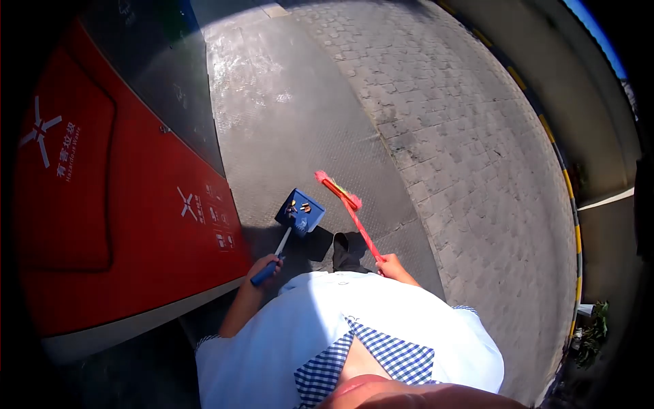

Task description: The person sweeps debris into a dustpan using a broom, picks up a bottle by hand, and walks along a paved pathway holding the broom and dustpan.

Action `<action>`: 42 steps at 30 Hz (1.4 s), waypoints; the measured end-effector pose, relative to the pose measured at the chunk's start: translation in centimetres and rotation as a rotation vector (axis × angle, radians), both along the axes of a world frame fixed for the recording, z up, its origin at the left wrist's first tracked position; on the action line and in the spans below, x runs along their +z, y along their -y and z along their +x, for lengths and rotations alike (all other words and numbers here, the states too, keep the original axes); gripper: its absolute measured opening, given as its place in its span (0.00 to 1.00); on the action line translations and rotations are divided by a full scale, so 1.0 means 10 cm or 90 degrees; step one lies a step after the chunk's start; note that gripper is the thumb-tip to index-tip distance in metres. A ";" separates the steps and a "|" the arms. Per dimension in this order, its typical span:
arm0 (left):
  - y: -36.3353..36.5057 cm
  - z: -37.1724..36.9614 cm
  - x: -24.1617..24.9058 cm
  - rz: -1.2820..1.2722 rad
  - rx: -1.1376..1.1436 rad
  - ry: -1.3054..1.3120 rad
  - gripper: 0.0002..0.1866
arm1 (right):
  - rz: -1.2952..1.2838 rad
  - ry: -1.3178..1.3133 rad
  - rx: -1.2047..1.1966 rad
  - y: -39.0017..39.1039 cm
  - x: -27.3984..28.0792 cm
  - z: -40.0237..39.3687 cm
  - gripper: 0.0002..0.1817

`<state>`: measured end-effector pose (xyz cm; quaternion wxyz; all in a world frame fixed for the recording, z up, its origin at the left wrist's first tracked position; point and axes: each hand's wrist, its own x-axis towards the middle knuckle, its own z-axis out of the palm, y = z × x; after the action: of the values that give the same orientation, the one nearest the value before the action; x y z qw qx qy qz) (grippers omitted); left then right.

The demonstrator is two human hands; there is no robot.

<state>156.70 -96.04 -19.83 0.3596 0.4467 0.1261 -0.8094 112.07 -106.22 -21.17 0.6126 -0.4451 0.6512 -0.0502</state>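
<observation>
My left hand (266, 268) is closed round the blue grip of a long-handled dustpan (314, 217). Its blue pan holds several small brownish and yellowish bits of litter (304, 208) and a crumpled clear piece near the handle end. In my right hand (390, 266) is the red handle of a broom (359, 222), its fingers wrapped round the upper end. The pinkish-red broom head (338, 190) is out ahead, to the right of the pan and apart from it. One dark shoe (340, 242) shows between the two tools.
A large red hazardous-waste bin (150, 204) stands close on my left, with a dark grey unit (160, 75) beyond it. Smooth grey pavement (286, 129) borders stone paving (436, 136) on the right. A yellow-and-black kerb (569, 184) and a plant (594, 334) lie farther right.
</observation>
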 end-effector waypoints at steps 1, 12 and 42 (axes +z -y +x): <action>0.31 -0.01 -0.03 -0.006 0.007 0.022 0.07 | -0.025 -0.021 0.000 0.24 -0.01 -0.02 0.04; 2.50 -0.14 -0.16 -0.042 0.084 -0.043 0.10 | 0.004 -0.012 0.028 2.92 -0.44 -0.20 0.06; 5.98 0.30 -0.84 0.078 -0.025 0.117 0.07 | 0.241 0.043 0.133 5.88 -0.82 1.39 0.08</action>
<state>159.72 -155.85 -28.19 0.3258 0.5427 0.1330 -0.7627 126.00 -164.99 -29.40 0.7086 -0.3856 0.5782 0.1219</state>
